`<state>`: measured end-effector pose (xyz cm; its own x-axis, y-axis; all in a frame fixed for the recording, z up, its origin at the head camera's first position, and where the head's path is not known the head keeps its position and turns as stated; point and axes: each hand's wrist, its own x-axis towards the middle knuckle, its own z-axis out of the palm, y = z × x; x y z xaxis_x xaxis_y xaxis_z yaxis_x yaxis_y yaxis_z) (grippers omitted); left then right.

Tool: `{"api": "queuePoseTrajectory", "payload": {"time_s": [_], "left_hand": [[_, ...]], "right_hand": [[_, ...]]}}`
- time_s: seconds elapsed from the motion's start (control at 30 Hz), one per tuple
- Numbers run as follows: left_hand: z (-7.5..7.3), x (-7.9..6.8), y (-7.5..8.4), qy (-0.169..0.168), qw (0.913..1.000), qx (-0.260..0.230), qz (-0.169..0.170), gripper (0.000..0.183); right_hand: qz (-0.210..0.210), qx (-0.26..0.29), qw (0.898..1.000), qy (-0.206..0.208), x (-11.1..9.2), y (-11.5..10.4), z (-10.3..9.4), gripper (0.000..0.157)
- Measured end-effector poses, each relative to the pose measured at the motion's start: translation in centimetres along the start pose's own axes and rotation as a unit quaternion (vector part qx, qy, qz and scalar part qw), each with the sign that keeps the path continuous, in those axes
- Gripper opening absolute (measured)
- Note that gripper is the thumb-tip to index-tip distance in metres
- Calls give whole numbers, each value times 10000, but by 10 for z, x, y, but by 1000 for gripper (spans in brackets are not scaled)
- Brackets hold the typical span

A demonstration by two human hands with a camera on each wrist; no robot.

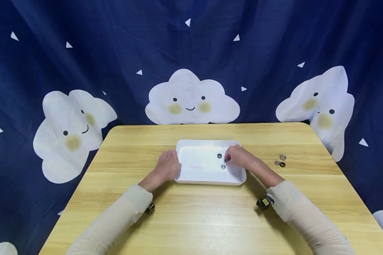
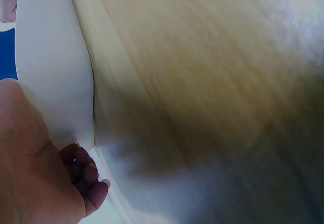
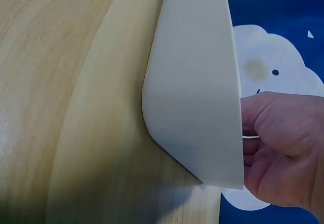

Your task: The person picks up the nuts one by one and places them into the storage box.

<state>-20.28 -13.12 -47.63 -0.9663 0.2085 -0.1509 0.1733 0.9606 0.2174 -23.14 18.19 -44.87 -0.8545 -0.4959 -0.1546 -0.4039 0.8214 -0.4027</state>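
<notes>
A white rectangular tray [image 1: 194, 179] stands on the table. My left hand [image 1: 169, 165] grips its left end, fingers curled over the side; in the left wrist view that hand [image 2: 40, 168] shows its fingers bent against the tray wall [image 2: 55, 67]. Over the tray's right part, my right hand [image 1: 237, 156] pinches a small nut [image 1: 225, 160], mostly covered by the fingertips. Beside it on the tray floor lie a dark nut [image 1: 219, 156] and a silver nut [image 1: 223, 166]. The tray's wall [image 3: 192, 82] hides the right fingertips in the right wrist view.
Right of the tray, three more nuts lie close together on the wooden table [image 1: 210, 219]: a larger silver one [image 1: 283, 157], a smaller silver one [image 1: 277, 163] and a dark one [image 1: 282, 164]. A blue curtain [image 1: 131, 35] with clouds hangs behind the table.
</notes>
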Motion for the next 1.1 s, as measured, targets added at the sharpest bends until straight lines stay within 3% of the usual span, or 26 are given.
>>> {"api": "queuePoseTrajectory", "payload": {"time_s": [0.4, 0.67, 1.1], "left_hand": [[1, 1, 2, 169, 9998, 72, 119, 30], [-1, -2, 1, 129, 9998, 71, 100, 27], [0, -1, 1, 71, 9999, 125, 66, 30]], "right_hand": [[-59, 77, 9999, 131, -5, 0, -5, 15], [-7, 346, 9970, 691, -12, -1, -13, 21], [57, 674, 9868, 1473, -33, 10, -24, 18]]}}
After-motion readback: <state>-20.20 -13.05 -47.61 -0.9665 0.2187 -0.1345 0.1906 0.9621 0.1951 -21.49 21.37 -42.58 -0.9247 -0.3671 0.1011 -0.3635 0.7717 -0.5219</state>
